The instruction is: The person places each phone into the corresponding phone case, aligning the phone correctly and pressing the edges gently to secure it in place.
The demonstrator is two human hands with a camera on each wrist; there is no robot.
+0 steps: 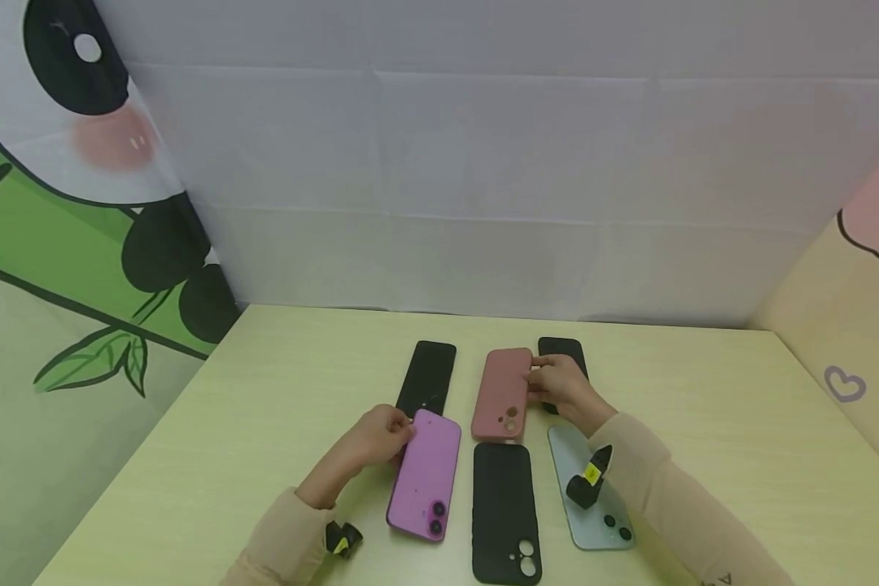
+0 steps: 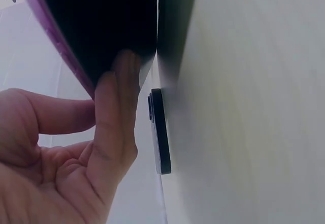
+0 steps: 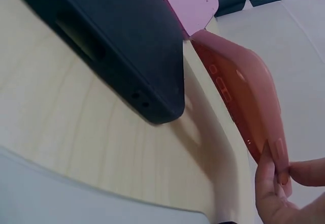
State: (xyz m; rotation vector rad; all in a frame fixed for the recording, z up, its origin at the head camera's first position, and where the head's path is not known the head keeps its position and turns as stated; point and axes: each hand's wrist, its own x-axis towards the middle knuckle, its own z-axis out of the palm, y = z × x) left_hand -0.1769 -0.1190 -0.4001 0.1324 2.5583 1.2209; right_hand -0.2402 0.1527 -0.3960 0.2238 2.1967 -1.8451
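Observation:
My left hand (image 1: pixel 377 435) pinches the upper left edge of a purple phone (image 1: pixel 425 476), thumb on its back and fingers under its dark screen (image 2: pixel 106 26). The phone is tilted up off the table. With thumb and fingers my right hand (image 1: pixel 567 391) holds the right edge of a pink phone case (image 1: pixel 500 395). Its hollow inside (image 3: pixel 228 87) shows in the right wrist view, raised over the table and holding no phone. Nearer me, between the hands, lies a black phone case (image 1: pixel 501 509) with open camera holes.
Behind the purple phone lies a black phone (image 1: pixel 428 374). Another black phone-shaped item (image 1: pixel 560 348) is partly hidden by my right hand. Under my right forearm a pale blue phone (image 1: pixel 577 488) lies back up. A white sheet (image 1: pixel 483 163) stands behind the table (image 1: pixel 264 391).

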